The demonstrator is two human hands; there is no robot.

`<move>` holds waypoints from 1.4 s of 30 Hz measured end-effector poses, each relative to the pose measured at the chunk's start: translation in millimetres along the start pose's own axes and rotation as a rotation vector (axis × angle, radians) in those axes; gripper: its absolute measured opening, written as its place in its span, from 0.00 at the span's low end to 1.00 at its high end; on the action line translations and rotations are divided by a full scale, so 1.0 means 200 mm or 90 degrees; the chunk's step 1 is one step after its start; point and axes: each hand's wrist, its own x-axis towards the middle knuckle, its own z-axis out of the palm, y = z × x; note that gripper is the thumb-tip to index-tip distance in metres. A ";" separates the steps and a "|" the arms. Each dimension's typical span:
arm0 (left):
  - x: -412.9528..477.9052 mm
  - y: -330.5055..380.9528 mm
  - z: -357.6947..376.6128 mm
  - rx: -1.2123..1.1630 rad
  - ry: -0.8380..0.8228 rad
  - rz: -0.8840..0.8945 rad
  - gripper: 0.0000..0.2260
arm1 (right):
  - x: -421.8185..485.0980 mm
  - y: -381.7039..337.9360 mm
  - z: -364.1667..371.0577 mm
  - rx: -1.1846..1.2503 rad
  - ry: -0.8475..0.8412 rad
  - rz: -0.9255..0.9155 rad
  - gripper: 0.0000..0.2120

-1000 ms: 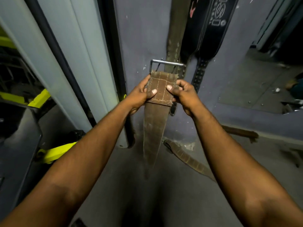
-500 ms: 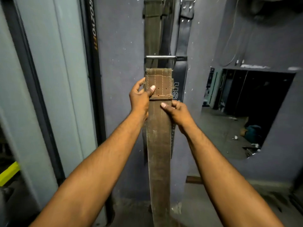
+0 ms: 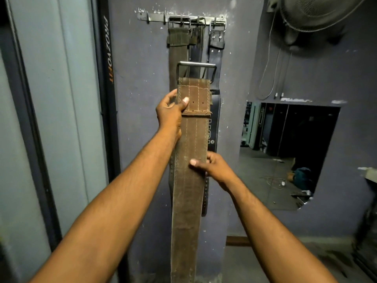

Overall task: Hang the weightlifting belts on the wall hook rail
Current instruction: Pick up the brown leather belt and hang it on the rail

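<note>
A long brown leather belt (image 3: pixel 188 201) hangs upright in front of me, its steel buckle (image 3: pixel 196 67) at the top. My left hand (image 3: pixel 170 113) grips its left edge just under the buckle, thumb on the stitched patch. My right hand (image 3: pixel 212 166) holds the belt's right edge lower down, thumb across its front. High on the grey wall, the metal hook rail (image 3: pixel 157 17) carries an olive belt (image 3: pixel 177 37), a dark belt (image 3: pixel 196 40) and a black leather belt (image 3: pixel 217 40) by their buckles. The rail's left hooks are bare.
A black upright post (image 3: pixel 107 78) marked PROZYOFIT stands left of the wall, beside a pale door panel (image 3: pixel 67 99). A wall fan (image 3: pixel 318 13) with dangling cords sits top right. A wall opening (image 3: pixel 285 156) shows a littered floor beyond.
The belt has risen from waist height toward the rail, and the rail has come into view. My right hand slid down the belt while the left stayed just below the buckle.
</note>
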 end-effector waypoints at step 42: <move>-0.32 -0.36 -0.54 0.376 -0.293 -0.157 0.10 | 0.49 -0.88 -0.06 0.359 0.276 -0.126 0.03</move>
